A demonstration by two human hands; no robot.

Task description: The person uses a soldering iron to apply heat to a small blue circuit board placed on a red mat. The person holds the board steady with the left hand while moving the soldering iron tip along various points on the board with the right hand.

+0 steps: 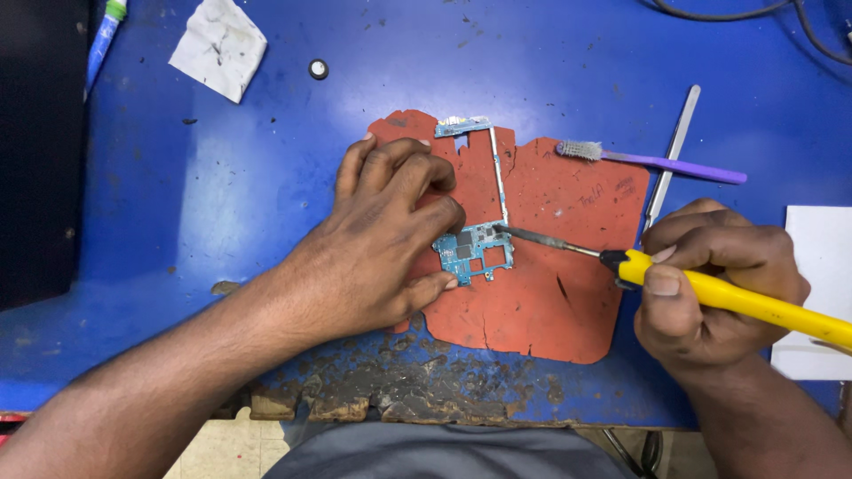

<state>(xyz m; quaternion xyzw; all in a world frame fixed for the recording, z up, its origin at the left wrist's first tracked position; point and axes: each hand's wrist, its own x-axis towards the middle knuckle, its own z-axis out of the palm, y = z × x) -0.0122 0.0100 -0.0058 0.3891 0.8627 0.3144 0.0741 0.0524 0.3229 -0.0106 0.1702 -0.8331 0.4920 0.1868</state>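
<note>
We press our left hand (382,239) flat on a worn red mat (541,302) that lies on the blue bench (222,177), our fingers (439,215) together and bearing on the left edge of a small blue-green circuit board (473,252), with the thumb tip touching its lower corner. A thin white strip runs up from the board to a small connector piece (461,126) at the mat's top edge. Our right hand (719,275) is wrapped tight round the yellow handle of a soldering iron (710,291), fingers curled shut on it, and its metal tip (506,230) touches the board's upper right corner. Beyond the right hand, metal tweezers (672,151) lie slanted, crossing a purple-handled brush (657,162) whose bristles rest on the mat. A stained white rag (218,46) and a small round part (318,68) sit well apart at the bench's far left, near a blue and green pen (105,35). A white sheet (821,266) lies at the right edge. The bench's near edge is chipped and grimy.
</note>
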